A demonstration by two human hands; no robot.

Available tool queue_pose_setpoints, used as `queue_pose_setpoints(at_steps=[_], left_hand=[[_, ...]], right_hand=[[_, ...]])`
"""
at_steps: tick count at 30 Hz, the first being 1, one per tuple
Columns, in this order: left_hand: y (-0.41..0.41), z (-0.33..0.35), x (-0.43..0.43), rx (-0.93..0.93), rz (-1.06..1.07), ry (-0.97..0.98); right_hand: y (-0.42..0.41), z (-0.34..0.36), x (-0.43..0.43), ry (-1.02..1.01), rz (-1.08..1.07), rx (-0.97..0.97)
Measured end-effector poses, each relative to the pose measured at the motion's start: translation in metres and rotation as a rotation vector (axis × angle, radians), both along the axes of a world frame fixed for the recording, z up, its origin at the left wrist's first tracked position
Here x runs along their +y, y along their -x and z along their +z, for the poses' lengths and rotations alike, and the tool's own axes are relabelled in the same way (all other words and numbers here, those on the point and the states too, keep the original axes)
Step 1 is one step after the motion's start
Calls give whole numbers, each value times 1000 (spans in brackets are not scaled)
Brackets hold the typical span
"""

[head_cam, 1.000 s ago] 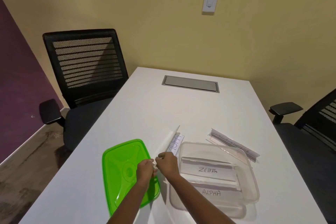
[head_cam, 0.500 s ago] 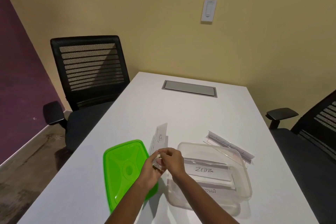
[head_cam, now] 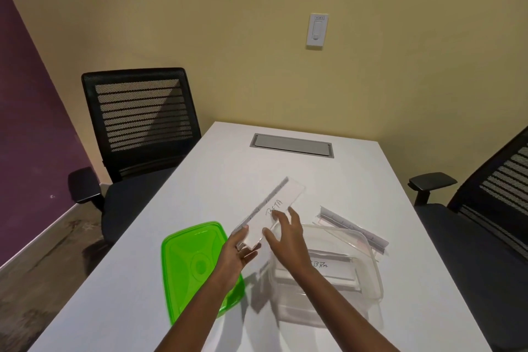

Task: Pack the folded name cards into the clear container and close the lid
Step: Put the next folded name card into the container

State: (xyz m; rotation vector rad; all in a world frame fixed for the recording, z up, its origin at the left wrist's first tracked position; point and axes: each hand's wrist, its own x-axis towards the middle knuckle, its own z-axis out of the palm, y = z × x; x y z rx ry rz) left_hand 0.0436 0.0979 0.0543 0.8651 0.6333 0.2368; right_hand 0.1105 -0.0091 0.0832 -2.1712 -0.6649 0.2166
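Observation:
A white folded name card marked BETA (head_cam: pixel 281 203) is held flat above the table, pointing away from me. My left hand (head_cam: pixel 238 251) grips its near end. My right hand (head_cam: pixel 287 234) rests on its right side with fingers spread along the card. The clear container (head_cam: pixel 368 271) stands open to the right, with a card marked ZEBRA (head_cam: pixel 334 267) lying inside. Another folded card (head_cam: pixel 354 227) lies on the table just beyond the container. The green lid (head_cam: pixel 191 260) lies flat to the left, partly under my left forearm.
The white table (head_cam: pixel 228 168) has a grey cable hatch (head_cam: pixel 291 145) at its far end. A black mesh chair (head_cam: pixel 140 123) stands at the left side and another chair (head_cam: pixel 491 208) at the right. A yellow wall is behind.
The card went from edge-on between pinched fingertips to flat with BETA showing. My right hand has spread out along it. The hands have moved slightly further from me.

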Motion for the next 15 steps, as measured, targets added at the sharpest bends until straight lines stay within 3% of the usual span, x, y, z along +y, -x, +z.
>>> queue_pose_setpoints(at_steps=[5, 10, 15], left_hand=[[5, 7, -1, 33, 3, -23], [9, 7, 0, 39, -10, -39], [9, 7, -3, 23, -74, -35]], right_hand=[[-20, 14, -26, -7, -98, -51], [-42, 20, -50, -177, -168, 6], [-59, 25, -69, -366, -232, 411]])
